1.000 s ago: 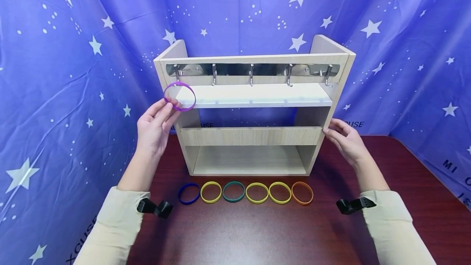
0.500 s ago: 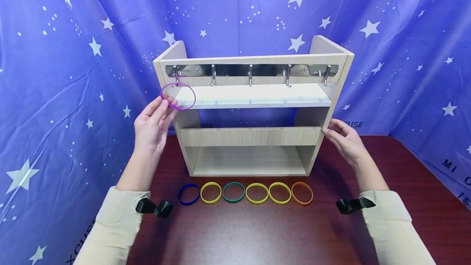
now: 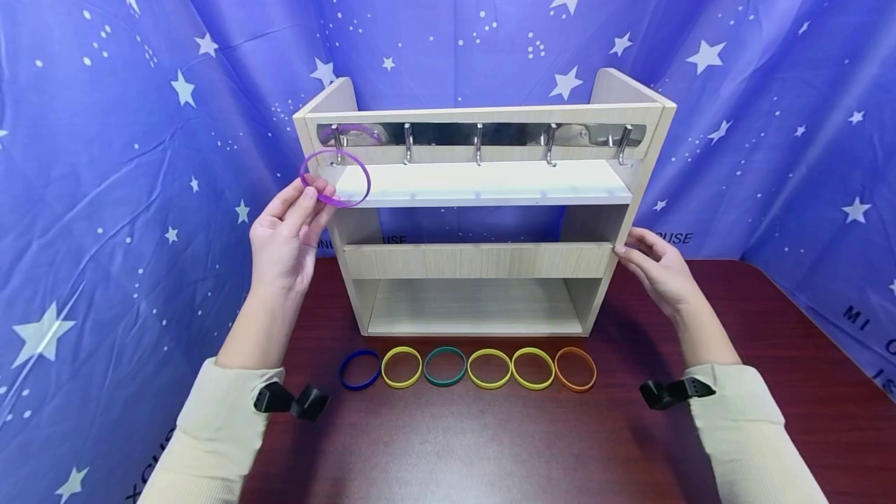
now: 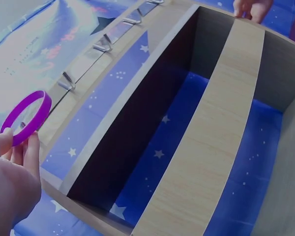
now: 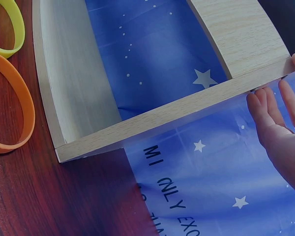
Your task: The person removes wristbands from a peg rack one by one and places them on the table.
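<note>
My left hand (image 3: 283,239) pinches a purple silicone wristband (image 3: 369,181) by its lower left rim, between thumb and fingers. The wristband stands upright before the leftmost hook (image 3: 336,138) of a wooden shelf unit (image 3: 476,259). In the left wrist view, a metal tip (image 4: 22,125) shows through the ring of the wristband (image 4: 39,115). My right hand (image 3: 661,271) holds the unit's right side panel, thumb at the front edge and fingers against the outer face, as the right wrist view shows. Some of its fingers are hidden behind the panel in the head view.
Several metal hooks line a shiny strip (image 3: 448,133) across the unit's top. Before the unit, a row of wristbands lies on the dark red table (image 3: 462,449): blue (image 3: 342,376), yellow, green (image 3: 427,373), two more yellow and orange (image 3: 594,376). A starry blue curtain (image 3: 434,29) surrounds it.
My left hand has shifted slightly left and up with the purple wristband, whose reflection now shows in the metal strip. My right hand stays at the side panel.
</note>
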Demonstrator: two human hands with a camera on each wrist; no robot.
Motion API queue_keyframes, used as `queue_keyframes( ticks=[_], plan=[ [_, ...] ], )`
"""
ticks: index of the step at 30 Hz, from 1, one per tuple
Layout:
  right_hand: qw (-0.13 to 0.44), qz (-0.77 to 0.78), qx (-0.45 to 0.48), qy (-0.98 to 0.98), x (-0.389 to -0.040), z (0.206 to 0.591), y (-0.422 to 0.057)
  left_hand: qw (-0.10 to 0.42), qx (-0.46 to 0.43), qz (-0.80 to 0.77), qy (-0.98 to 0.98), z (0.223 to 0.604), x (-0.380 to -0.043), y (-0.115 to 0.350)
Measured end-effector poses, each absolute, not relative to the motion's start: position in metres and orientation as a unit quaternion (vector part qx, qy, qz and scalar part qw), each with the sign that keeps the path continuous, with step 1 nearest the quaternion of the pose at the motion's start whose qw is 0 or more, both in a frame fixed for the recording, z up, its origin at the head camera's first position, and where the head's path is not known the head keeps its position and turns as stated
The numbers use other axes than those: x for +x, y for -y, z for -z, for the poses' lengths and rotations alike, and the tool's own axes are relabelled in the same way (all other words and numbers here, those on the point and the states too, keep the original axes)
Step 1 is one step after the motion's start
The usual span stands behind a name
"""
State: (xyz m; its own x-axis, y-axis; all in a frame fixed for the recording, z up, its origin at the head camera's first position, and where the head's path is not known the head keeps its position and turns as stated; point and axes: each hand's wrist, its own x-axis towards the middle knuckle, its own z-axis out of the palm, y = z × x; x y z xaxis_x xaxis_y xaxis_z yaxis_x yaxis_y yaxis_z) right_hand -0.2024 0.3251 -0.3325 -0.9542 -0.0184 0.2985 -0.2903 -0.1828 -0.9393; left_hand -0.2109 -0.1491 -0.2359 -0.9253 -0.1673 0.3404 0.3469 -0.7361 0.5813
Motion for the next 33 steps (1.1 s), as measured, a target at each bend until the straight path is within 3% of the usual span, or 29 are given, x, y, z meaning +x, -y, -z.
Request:
queue_keyframes(
  ticks=[25, 33],
  plan=[
    [0.087, -0.771, 0.128, 0.618, -0.202, 0.334, -0.326, 0.080, -0.147, 0.860, 0.482, 0.267, -0.195, 0.140],
    [0.085, -0.774, 0.130, 0.613, -0.202, 0.334, -0.325, 0.022, -0.118, 0.826, 0.550, 0.280, -0.195, 0.140]
  ],
)
